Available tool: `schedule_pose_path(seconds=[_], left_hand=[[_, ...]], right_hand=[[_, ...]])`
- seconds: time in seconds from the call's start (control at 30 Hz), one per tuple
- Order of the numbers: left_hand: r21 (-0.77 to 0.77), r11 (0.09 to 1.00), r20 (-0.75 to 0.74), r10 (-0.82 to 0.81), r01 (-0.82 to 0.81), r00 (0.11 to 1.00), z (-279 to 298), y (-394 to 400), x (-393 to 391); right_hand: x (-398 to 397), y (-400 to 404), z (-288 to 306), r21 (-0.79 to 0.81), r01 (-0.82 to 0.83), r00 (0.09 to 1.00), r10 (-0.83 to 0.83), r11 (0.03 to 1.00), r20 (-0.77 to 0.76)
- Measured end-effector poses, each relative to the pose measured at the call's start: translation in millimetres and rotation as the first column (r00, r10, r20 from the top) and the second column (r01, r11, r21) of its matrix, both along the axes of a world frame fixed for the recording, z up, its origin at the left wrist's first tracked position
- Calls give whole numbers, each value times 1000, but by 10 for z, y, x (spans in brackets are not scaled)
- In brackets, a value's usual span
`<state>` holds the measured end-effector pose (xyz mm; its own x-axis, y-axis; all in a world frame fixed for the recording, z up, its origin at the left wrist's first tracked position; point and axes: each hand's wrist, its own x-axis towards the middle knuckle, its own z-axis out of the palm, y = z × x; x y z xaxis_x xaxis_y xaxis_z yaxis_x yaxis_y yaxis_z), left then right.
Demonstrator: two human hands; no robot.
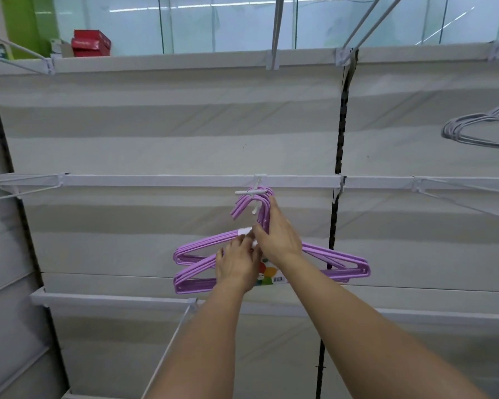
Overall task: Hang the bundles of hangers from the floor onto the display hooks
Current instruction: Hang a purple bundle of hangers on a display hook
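Pinching two purple hanger bundles point(198, 254) at their necks, left hand point(236, 264) and right hand point(277, 234) reach one display hook point(255, 192).

We see a bright, evenly lit scene with cool, diffuse light from above; long ceiling tubes show as pale streaks of glare in the glass panels point(242, 21) at the top. Shadows fall soft and broad in diagonal bands across the white back wall point(170, 125). The wide lens bows the shelf rails point(156, 180) toward the edges, and detail is slightly soft throughout, more so at the corners.
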<state>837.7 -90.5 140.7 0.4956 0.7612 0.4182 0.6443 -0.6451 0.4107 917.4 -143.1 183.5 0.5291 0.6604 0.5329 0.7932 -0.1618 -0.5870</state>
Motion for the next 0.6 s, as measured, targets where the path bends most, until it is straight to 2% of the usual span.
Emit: schedule_pose_path(seconds=[0.1, 0.23, 0.4, 0.6], left_hand=[[3, 1000, 17, -2, 2, 1000, -28, 33, 38], [41, 999, 8, 9, -9, 1000, -83, 124, 57], [81, 997, -42, 20, -17, 999, -71, 229, 66], [51, 999, -81, 7, -3, 997, -32, 336, 118]], right_hand=[[133, -67, -28, -81, -25, 997, 31, 996, 73], [281, -130, -243, -276, 8, 991, 29, 961, 132], [356, 7, -326, -281, 9, 994, 21, 960, 105], [384, 123, -335, -276, 51, 997, -33, 960, 69]])
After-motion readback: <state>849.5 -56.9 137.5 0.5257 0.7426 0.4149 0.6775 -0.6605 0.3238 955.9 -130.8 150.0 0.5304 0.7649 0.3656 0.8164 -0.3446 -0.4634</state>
